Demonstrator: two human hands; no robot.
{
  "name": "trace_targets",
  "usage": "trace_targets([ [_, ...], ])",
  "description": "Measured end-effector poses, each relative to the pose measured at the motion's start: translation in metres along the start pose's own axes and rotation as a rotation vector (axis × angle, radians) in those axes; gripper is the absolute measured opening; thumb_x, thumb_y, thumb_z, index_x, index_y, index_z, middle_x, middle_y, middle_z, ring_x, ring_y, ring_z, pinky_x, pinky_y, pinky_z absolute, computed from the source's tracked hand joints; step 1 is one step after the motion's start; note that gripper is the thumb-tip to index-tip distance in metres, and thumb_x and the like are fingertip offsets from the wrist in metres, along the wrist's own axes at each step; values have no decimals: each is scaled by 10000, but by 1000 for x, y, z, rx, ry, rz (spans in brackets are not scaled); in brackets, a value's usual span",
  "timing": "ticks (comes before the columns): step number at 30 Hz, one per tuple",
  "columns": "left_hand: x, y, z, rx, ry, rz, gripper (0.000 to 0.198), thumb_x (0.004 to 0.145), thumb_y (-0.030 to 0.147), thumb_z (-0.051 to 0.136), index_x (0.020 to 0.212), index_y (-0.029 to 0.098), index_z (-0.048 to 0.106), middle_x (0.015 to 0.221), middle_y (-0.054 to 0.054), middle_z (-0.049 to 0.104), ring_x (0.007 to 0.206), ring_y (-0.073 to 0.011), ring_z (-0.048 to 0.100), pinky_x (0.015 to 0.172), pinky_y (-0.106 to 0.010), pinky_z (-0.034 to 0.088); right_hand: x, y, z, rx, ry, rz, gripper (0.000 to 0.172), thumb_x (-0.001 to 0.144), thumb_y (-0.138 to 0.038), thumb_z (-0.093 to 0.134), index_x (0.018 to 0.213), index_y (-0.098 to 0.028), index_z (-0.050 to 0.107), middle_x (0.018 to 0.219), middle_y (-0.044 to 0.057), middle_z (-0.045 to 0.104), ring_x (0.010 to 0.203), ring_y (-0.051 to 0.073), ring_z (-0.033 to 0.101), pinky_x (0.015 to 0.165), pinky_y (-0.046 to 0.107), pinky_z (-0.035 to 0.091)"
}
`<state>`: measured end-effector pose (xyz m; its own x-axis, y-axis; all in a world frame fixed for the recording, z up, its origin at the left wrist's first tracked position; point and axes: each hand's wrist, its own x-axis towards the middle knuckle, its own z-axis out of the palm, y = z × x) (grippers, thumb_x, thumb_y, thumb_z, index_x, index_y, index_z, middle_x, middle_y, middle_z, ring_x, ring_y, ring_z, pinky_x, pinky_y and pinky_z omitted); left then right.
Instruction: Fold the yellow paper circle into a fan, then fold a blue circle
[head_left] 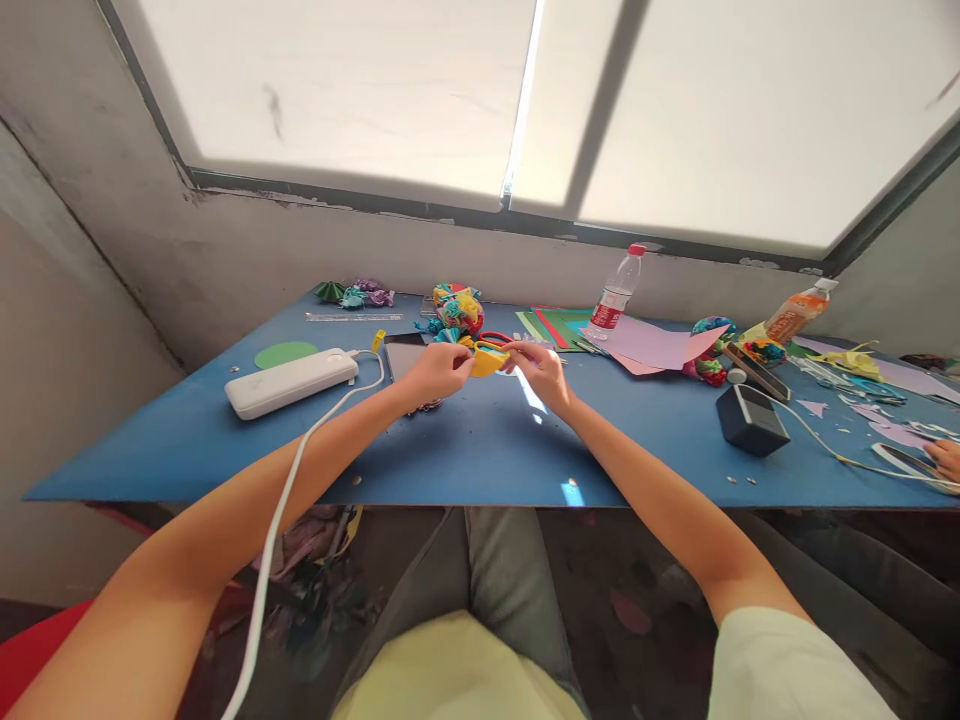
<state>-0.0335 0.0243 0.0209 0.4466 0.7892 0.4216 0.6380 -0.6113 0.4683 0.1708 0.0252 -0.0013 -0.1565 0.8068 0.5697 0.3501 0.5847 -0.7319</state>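
A small piece of yellow paper (489, 362) is held up above the blue table between my two hands. My left hand (442, 370) pinches its left edge, fingers closed. On the other side, my right hand (538, 372) grips the right edge between thumb and fingers. Just behind the paper lies a pair of scissors with red handles (495, 338), partly hidden. Beyond that sits a bundle of colourful crumpled paper (459, 308). A dark flat device, perhaps a phone or tablet (401, 358), lies by my left hand, partly covered by it.
On the left are a white power bank (291, 382) with a cable and a green paper circle (286, 354). Rightward stand a red-capped bottle (616, 292), purple paper sheets (652, 342), a black box-shaped device (751, 420) and an orange drink bottle (799, 312). Another person's hand (946, 458) shows at the right edge.
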Motion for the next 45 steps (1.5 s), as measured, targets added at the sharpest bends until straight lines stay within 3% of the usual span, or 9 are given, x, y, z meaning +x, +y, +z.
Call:
trace_targets([
  [3,-2,-3,-1,115,25,69,262,818,289,409,702,148,598,690,-71,594,649,-183,524,562,-270,347,2,3,-8,-5,85,25,287,863,-413,447,957,-195,610,716,30,645,684,163,592,738,330,470],
  [9,-9,5,4,227,-17,232,227,850,252,400,812,163,606,855,-87,612,851,-212,557,674,-268,394,0,-2,1,-7,-170,34,314,799,-466,550,960,-214,646,960,50,669,919,194,602,797,326,462],
  [13,-10,7,5,237,-25,259,227,859,230,393,799,159,600,837,-86,604,837,-204,558,672,-261,395,-2,-3,9,70,-184,61,331,744,-479,602,867,-182,680,914,56,681,889,210,616,759,313,478],
  [21,-9,8,5,140,-34,202,223,845,253,426,732,163,596,742,-55,600,719,-173,552,634,-249,383,-2,0,8,71,-151,59,313,731,-464,627,823,-171,691,854,56,684,832,202,620,720,307,484],
  [27,-6,5,8,5,-66,112,230,829,306,459,879,178,642,731,-24,638,670,-155,562,619,-234,397,-2,3,9,64,-138,47,297,747,-456,612,824,-179,688,848,51,683,813,195,620,722,305,480],
  [45,-6,6,9,-75,-92,19,270,782,357,480,701,171,657,616,-17,633,584,-145,529,554,-244,347,-6,-3,12,43,-164,103,322,756,-450,582,808,-149,684,814,52,680,747,167,606,671,273,470],
])
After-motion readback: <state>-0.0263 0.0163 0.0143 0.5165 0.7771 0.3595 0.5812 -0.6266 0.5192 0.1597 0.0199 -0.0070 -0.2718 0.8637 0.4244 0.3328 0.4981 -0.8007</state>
